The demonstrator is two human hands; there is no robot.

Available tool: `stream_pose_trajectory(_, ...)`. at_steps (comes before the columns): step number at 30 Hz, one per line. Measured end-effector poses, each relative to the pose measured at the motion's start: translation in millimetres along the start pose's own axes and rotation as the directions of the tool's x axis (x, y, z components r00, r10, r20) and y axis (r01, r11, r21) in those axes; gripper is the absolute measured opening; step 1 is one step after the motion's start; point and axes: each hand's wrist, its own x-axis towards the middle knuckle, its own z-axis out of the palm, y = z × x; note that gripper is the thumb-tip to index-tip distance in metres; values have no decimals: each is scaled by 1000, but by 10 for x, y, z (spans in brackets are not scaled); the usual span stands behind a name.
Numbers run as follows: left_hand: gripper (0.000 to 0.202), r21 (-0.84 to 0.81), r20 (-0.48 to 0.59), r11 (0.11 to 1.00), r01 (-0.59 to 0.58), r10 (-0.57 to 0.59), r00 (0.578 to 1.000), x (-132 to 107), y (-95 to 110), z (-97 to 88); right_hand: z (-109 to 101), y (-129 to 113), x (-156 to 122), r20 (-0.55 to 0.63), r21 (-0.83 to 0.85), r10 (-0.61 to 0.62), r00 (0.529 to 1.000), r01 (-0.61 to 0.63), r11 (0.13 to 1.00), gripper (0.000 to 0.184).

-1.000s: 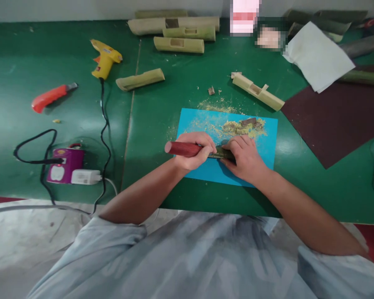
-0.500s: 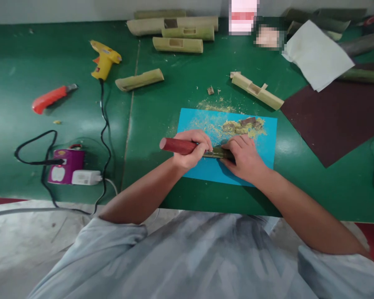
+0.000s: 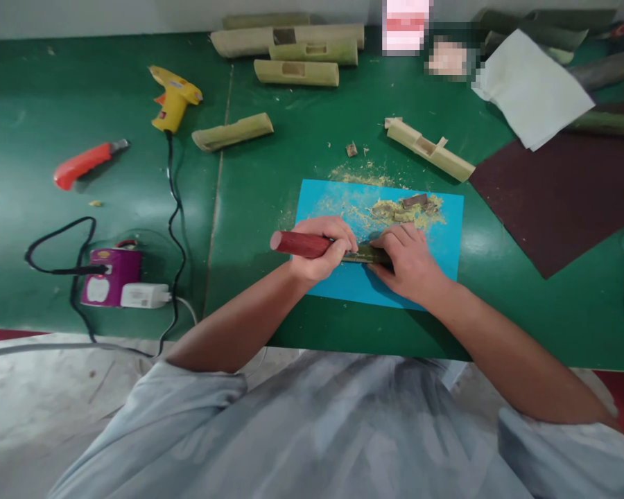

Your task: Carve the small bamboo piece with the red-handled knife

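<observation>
My left hand point(image 3: 325, 246) is closed round a carving tool with a thick red wooden handle point(image 3: 302, 243). Its handle end points left; the blade is mostly hidden by my fingers, so its exact kind does not show. The tool's front meets a green-brown bamboo piece point(image 3: 365, 254). My right hand point(image 3: 408, 260) grips the right end of this bamboo, fingers over the top and thumb on the near side. Under both hands lies a blue sheet point(image 3: 385, 294). Bamboo shavings and chips point(image 3: 413, 210) are heaped on it just beyond my right hand.
Cut bamboo pieces point(image 3: 296, 73) lie at the back, with a notched one point(image 3: 429, 149) nearer. To the left are a yellow glue gun point(image 3: 174, 100), a red-handled cutter point(image 3: 88, 163) and a purple power adapter point(image 3: 111, 277) with cords. White paper point(image 3: 535, 90) overlaps a dark brown sheet point(image 3: 556, 208) at right.
My left hand and the red-handled tool have shifted slightly to the right along the bamboo. My right hand keeps its hold in nearly the same place.
</observation>
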Motion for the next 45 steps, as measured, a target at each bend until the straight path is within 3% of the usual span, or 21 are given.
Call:
stream_pose_trajectory(3,27,-39,10,998,-46,46,999,47,59,2,-2,2,-1,0,-10,-7,1000,7,1000,20)
stream_pose_trajectory(8,22,17,176,996,-86,82,981,130,167,20,-6,2,-1,11,2,0,1000,0,1000,20)
stream_pose_trajectory(14,27,-77,12,995,-69,71,997,49,53,34,-15,2,-3,9,1,-6,1000,6,1000,20)
stream_pose_trajectory(21,23,-62,27,995,-77,78,997,51,48,25,-6,2,0,16,2,4,1000,-4,1000,20)
stream_pose_trajectory(27,25,2,206,996,-92,90,974,162,187,-9,-5,-5,-2,35,21,24,999,-25,999,20)
stream_pose_trajectory(38,28,-48,17,999,-20,21,1000,11,29,36,-8,-15,8,41,12,38,998,-39,999,21)
stream_pose_trajectory(45,18,-70,52,996,-61,65,997,18,25,13,-7,-7,3,24,10,19,1000,-19,1000,21)
